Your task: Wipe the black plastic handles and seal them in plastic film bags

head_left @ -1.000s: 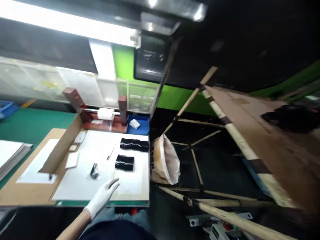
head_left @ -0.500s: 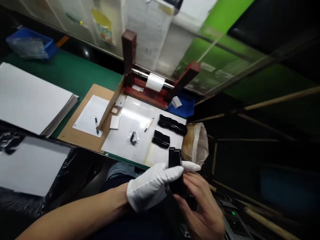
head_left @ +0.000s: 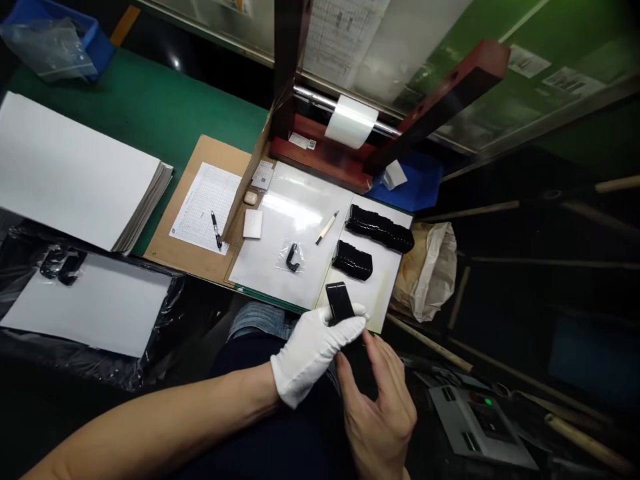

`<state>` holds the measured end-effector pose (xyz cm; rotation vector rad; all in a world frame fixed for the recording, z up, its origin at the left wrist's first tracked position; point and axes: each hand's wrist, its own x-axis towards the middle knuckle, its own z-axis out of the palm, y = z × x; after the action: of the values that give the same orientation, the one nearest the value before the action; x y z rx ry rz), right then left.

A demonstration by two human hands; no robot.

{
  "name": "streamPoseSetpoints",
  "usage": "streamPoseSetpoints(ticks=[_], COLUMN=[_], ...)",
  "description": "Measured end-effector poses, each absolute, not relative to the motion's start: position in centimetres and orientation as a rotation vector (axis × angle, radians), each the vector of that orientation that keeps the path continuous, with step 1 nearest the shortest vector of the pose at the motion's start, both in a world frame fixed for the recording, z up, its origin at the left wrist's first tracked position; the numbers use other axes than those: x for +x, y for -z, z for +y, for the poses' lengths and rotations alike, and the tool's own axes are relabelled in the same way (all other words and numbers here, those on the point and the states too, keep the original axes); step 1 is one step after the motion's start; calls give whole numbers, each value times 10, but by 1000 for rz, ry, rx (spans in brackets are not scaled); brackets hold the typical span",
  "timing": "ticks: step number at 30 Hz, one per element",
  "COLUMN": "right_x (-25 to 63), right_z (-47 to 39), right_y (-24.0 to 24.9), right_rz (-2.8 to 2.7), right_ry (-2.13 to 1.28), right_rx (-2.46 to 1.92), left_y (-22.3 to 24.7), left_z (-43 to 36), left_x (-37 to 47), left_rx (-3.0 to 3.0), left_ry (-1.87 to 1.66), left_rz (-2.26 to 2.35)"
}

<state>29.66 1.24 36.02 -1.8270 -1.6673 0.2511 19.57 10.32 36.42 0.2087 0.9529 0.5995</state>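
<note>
Green matting covers the table [head_left: 200, 110]; beyond, darkness blurs the room. Over its front edge, the gloved left hand [head_left: 314, 347] and bare right hand [head_left: 380, 403] grip black pieces [head_left: 340, 301], partly hidden by fingers.

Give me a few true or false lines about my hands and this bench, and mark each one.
The left hand wears a white glove. True.
The right hand is gloved too. False: it is bare.
Both hands hold a black item. True.
The black pen lies on the green mat. False: it lies on the printed sheet.
The white roll sits on a metal rod. True.
</note>
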Motion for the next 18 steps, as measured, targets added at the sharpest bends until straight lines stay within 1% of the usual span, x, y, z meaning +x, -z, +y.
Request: streamPoseSetpoints(ticks=[5,8,11,14,18], right_x=[317,349,402,461,506], right_z=[3,-2,0,14,42], right_y=[-355,-332,-277,-199,-107], right_rz=[-1592,-1431,-1170,-891,-723], right_ry=[-263,-391,-399,-356,-491], right_rx=[-1824,-1889,-2041,-2192,-2231], left_y=[-353,-326,-277,-223,-172], left_z=[93,90,97,117,146], left_x=[222,241,257,270,295], left_rx=[338,473,623,779,933], left_ry=[-523,-486,-433,-353,-260], left_rz=[976,1009,1141,1318,1447])
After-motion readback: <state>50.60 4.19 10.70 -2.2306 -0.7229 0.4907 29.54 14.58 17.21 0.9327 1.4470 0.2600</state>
